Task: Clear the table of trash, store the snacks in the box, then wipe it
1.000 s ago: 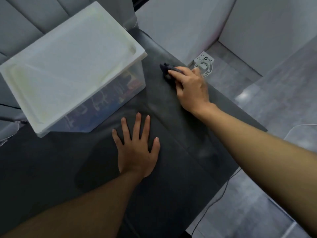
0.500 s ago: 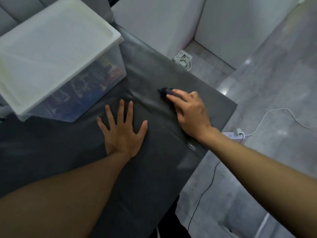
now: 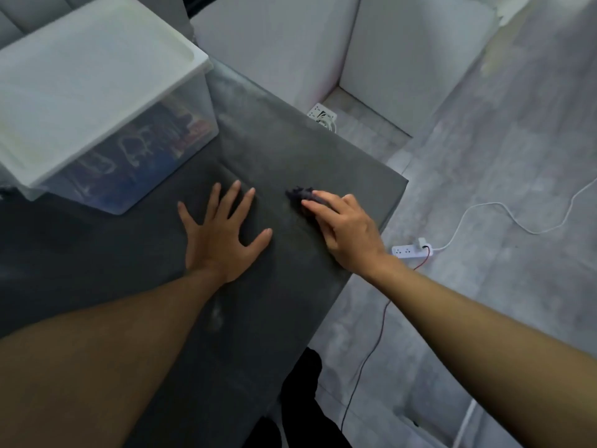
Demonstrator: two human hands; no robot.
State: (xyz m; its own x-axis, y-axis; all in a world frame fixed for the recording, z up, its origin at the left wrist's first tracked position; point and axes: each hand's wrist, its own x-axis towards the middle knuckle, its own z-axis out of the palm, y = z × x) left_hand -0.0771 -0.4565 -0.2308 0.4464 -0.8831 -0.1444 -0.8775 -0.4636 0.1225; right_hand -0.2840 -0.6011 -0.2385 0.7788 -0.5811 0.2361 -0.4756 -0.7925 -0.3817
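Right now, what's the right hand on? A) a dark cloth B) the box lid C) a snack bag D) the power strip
A: the right hand presses a dark cloth against the table, and the cloth's end pokes out past the fingertips. The left hand lies flat beside it, apart from the cloth.
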